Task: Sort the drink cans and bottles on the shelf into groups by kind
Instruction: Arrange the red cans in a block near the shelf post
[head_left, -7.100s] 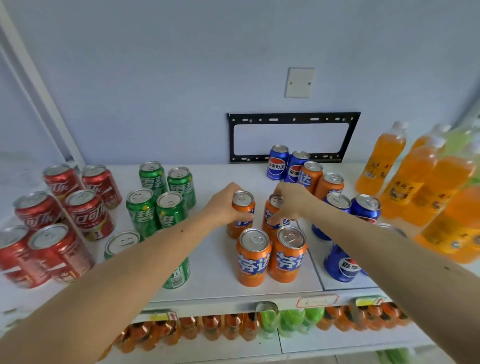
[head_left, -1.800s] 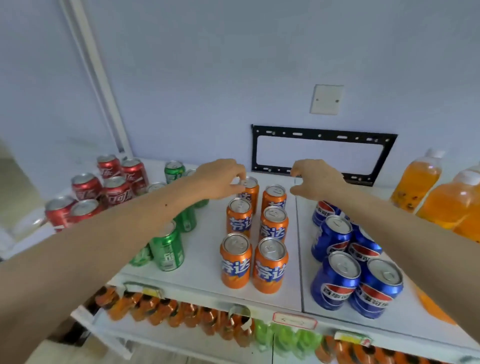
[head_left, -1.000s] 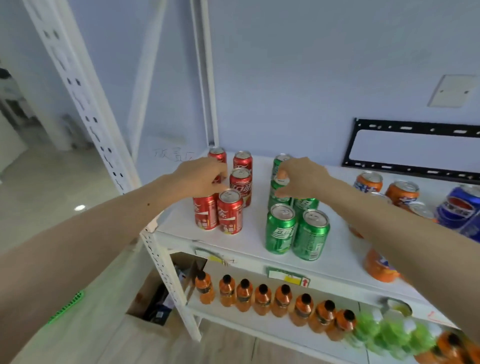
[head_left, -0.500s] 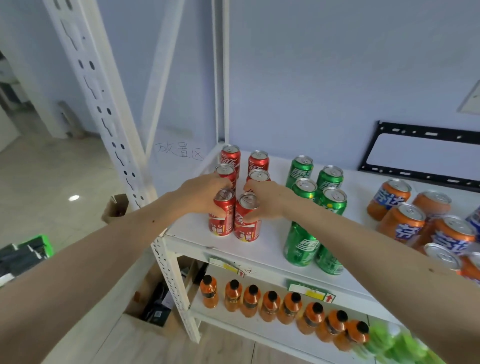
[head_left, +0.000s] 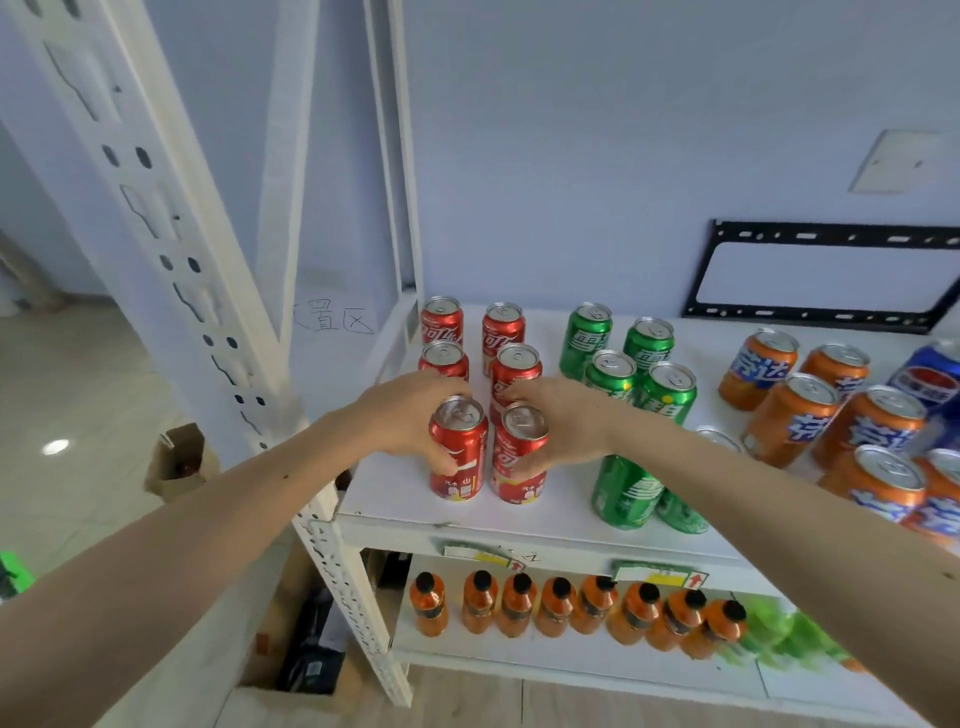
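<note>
white shelf (head_left: 519, 525): red, green, orange, blue cans upright in groups | lower shelf (head_left: 571, 660): row of orange bottles (head_left: 571, 605) | left hand (head_left: 410, 421) grips front-left red can (head_left: 458, 449) | right hand (head_left: 561, 423) grips front-right red can (head_left: 519, 454), the cans side by side near the shelf's front edge

Both bare forearms reach forward from the lower corners and converge toward the middle. The left hand (head_left: 402, 418) is turned palm inward, its fingers curled round the front-left red cola can (head_left: 458, 448) — thumb pressed on the near side of the label, the other fingers hidden behind it. The right hand (head_left: 563, 423) mirrors it, palm inward, thumb low across the front-right red cola can (head_left: 519, 453) and fingers wrapped round its far side. The two hands sit level, close together — knuckles nearly meeting above the can tops.
</note>
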